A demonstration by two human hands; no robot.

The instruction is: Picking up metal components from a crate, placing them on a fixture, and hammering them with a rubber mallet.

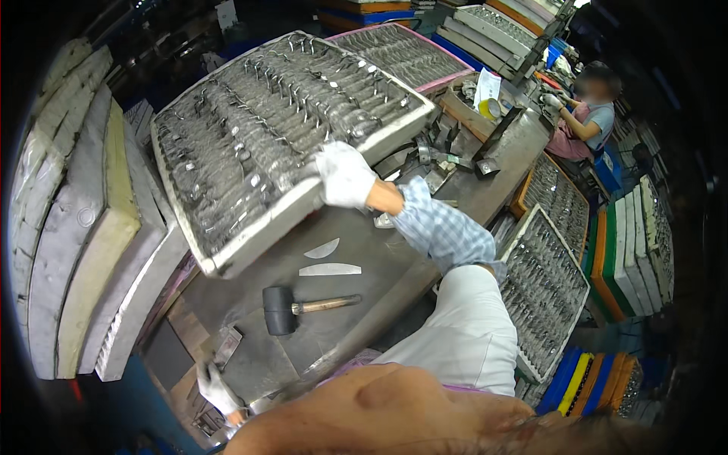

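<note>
Grey worktop (364, 250) below: right hand (345, 176) clamps the tilted tray (227, 250) rim (one-handed); metal pieces (265, 121) could slide off. Left hand's (216, 388) grip: cannot tell.

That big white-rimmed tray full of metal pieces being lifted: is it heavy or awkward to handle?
Probably heavy: the big white-rimmed tray is packed with rows of shiny metal pieces. It looks stiff, staying flat while the gloved right hand grips one edge. Tilted as it is, the loose-looking pieces might slide.
</note>
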